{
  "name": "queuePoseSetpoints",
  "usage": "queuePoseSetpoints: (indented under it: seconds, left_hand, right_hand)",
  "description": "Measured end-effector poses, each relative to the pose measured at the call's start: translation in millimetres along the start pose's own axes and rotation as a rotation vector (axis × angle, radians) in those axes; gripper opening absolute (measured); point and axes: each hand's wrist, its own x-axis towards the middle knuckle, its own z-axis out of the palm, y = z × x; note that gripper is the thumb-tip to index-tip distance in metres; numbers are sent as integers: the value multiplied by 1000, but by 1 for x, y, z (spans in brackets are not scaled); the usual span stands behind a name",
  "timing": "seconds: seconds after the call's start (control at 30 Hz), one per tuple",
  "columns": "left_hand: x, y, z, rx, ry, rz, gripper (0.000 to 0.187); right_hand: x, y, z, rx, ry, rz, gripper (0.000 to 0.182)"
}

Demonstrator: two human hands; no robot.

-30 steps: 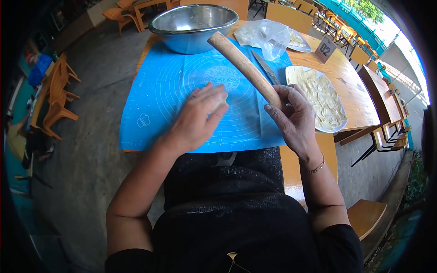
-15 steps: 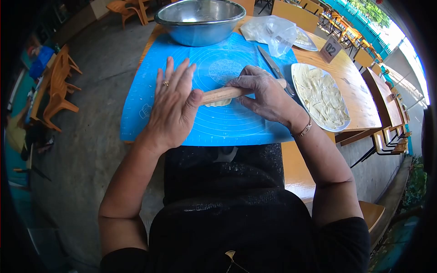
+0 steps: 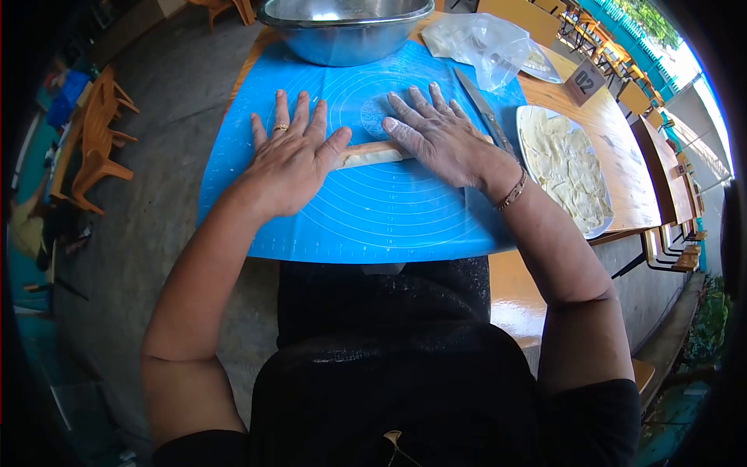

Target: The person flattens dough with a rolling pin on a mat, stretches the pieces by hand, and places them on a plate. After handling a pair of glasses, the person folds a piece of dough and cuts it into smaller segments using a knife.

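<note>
A wooden rolling pin lies crosswise on the blue silicone mat. Pale dough shows as a strip along its near side; the rest is covered. My left hand rests flat over the left end, fingers spread and pointing away from me. On the other end lies my right hand, whitened with flour, its fingers also stretched out. Just beyond the right hand is a knife with a dark handle. To the right, a white plate carries thin, overlapping flattened dough pieces.
A large metal bowl stands at the mat's far edge. Beside it lies a clear plastic bag, with a second plate behind. A number 02 sign stands on the wooden table. Orange chairs are at the left.
My right hand has gone from gripping the rolling pin to lying flat on it. The left hand has flattened too. The pin now lies over the dough, and the camera view has shifted slightly.
</note>
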Motion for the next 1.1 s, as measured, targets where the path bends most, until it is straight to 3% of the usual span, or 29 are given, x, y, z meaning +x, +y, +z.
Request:
queuePoseSetpoints:
  seconds: [0.2, 0.27, 0.73, 0.83, 0.9, 1.0, 1.1]
  left_hand:
    - [-18, 0, -1, -11, 10, 81, 78]
    - [-28, -2, -2, -3, -3, 116, 78]
    - [-54, -1, 2, -95, -23, 201, 83]
    - [-35, -5, 1, -101, 31, 193, 73]
    - [-23, -4, -4, -354, 94, 244, 52]
    - [-5, 0, -7, -235, 226, 395, 43]
    - [12, 16, -16, -322, 124, 512, 43]
  right_hand:
    - [-21, -7, 1, 16, 86, -54, 83]
    - [-36, -8, 3, -109, 140, -113, 81]
    - [-74, -17, 13, -103, 244, -191, 84]
    - [-63, -15, 14, -128, 240, -163, 82]
    - [-58, -14, 13, -129, 234, -160, 82]
    - [-59, -14, 15, -134, 236, -163, 83]
    - [-64, -14, 19, -140, 263, -183, 87]
